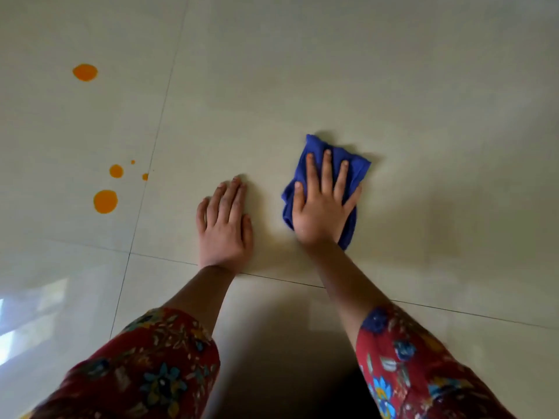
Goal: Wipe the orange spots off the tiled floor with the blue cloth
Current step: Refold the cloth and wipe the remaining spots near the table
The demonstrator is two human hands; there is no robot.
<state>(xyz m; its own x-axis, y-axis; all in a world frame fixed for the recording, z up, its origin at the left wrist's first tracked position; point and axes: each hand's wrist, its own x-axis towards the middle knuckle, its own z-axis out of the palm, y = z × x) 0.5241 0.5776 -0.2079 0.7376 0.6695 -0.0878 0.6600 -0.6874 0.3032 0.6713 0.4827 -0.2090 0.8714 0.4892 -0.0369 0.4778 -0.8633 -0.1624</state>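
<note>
Red floral sleeves (145, 367) fill the near edge of the view. Beyond them the left hand (223, 225) lies flat on the tiled floor (332, 71), fingers straight, holding nothing. The right hand (322, 207) presses the crumpled blue cloth (354, 167) onto the same tile with spread, uncurled fingers. Five orange spots (105, 201) sit on the neighbouring tile to the left, across the grout line (157, 137), well apart from the cloth. They look untouched, so their wiping seems entirely left to do.

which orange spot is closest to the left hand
The small spot at the grout line; every other spot lies farther left, away from the left hand.
</note>
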